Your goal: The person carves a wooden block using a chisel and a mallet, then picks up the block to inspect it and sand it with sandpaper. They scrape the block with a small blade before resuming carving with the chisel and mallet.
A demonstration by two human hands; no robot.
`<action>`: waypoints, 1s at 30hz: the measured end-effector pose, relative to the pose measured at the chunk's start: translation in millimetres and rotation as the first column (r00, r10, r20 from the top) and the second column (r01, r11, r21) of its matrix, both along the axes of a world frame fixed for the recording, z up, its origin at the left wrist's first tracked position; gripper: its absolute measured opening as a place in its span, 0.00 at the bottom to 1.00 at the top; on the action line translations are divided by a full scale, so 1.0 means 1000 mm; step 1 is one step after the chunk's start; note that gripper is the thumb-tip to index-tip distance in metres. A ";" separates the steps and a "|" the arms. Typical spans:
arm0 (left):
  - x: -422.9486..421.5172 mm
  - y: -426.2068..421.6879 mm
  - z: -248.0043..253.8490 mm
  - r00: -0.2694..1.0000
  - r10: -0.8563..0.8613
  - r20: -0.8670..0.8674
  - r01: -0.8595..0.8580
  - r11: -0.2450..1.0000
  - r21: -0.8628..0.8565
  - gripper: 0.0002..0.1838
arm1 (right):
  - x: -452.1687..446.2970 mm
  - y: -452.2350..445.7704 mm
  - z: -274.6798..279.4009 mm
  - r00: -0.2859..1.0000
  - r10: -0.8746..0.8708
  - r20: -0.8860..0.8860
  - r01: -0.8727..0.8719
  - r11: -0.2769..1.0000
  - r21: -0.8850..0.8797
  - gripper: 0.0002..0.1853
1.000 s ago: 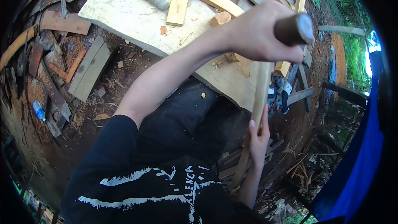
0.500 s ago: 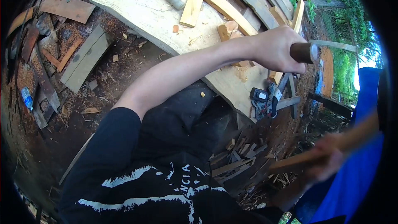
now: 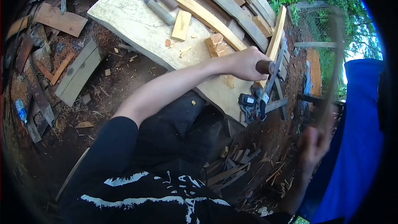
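Left hand: the left hand (image 3: 244, 64) is closed in a fist around a dark round handle (image 3: 263, 67), above the pale slab (image 3: 132, 20); whatever the handle carries is hidden.
Right hand: the right hand (image 3: 316, 143) is out to the side, beside the blue cloth (image 3: 360, 137), fingers wrapped on the lower part of a long wooden strip (image 3: 338, 37) (motion blur hides the exact finger placement).
Wooden strip: roughly upright in the air, clear of the slab; probably fairly light and stiff, though its length would make it swing. Nearer the middle, it should balance more easily.
Handle: it looks hard and smooth, likely sturdy, perhaps slippery with sweat; a full-fist hold suits it.
On the slab: a grey-handled tool (image 3: 161, 12), a small yellow block (image 3: 181, 25) and a rough-cut chunk (image 3: 215, 45) (with shavings scattered around).
Slab's near end: a small black device (image 3: 247, 100) sits against crumpled patterned fabric (image 3: 250, 114).
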State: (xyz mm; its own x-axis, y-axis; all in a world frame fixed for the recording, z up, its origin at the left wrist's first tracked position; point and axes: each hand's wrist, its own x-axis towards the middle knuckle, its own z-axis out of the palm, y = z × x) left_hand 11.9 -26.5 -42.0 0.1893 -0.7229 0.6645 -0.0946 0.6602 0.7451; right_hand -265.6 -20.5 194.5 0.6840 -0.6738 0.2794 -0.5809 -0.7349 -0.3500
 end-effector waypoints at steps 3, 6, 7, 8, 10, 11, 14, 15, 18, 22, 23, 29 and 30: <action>0.008 0.004 -0.001 0.991 -0.024 -0.131 0.046 0.984 0.173 0.07 | 0.011 0.007 0.037 0.923 -0.060 0.380 0.044 0.998 0.050 0.28; 0.019 0.009 -0.001 0.980 -0.006 -0.200 0.032 0.991 0.127 0.07 | 0.030 0.026 0.038 0.865 -0.090 0.493 0.081 0.996 0.040 0.33; 0.024 0.014 0.001 0.964 -0.015 -0.266 0.041 0.995 0.092 0.09 | 0.033 0.031 0.031 0.863 -0.096 0.496 0.085 0.995 0.044 0.33; 0.026 0.020 0.002 0.960 0.002 -0.280 0.029 0.994 0.106 0.10 | 0.034 0.035 0.021 0.874 -0.121 0.471 0.116 0.993 0.039 0.34; 0.033 0.026 0.003 0.956 0.007 -0.294 0.028 0.993 0.116 0.11 | 0.017 0.032 0.004 0.912 -0.187 0.364 0.173 0.982 0.073 0.38; 0.035 0.029 0.003 0.951 0.014 -0.308 0.025 0.992 0.122 0.11 | 0.009 0.030 -0.008 0.919 -0.193 0.345 0.169 0.981 0.099 0.40; 0.038 0.039 0.020 0.938 -0.002 -0.346 0.041 0.994 0.106 0.14 | 0.005 0.031 -0.041 0.937 -0.214 0.278 0.144 0.957 0.251 0.43; 0.039 0.040 0.023 0.938 -0.018 -0.346 0.049 0.996 0.080 0.15 | 0.005 0.032 -0.046 0.949 -0.190 0.250 0.106 0.943 0.316 0.43; 0.037 0.040 0.024 0.958 0.030 -0.285 -0.017 0.999 0.051 0.16 | 0.003 0.033 -0.056 0.958 -0.191 0.215 0.098 0.919 0.381 0.41; 0.035 0.043 0.024 0.957 0.093 -0.275 -0.085 0.995 0.043 0.15 | -0.004 0.032 -0.064 0.952 -0.224 0.207 0.115 0.891 0.440 0.40; 0.034 0.042 0.023 0.957 0.092 -0.276 -0.083 0.996 0.044 0.15 | -0.005 0.031 -0.065 0.951 -0.231 0.204 0.115 0.879 0.463 0.41; 0.034 0.056 0.025 0.920 0.186 -0.346 -0.202 0.979 -0.012 0.15 | -0.009 0.035 -0.073 0.960 -0.225 0.165 0.120 0.868 0.482 0.41; 0.037 0.057 0.026 0.921 0.175 -0.349 -0.215 0.973 -0.081 0.15 | -0.009 0.036 -0.073 0.961 -0.224 0.164 0.120 0.868 0.482 0.41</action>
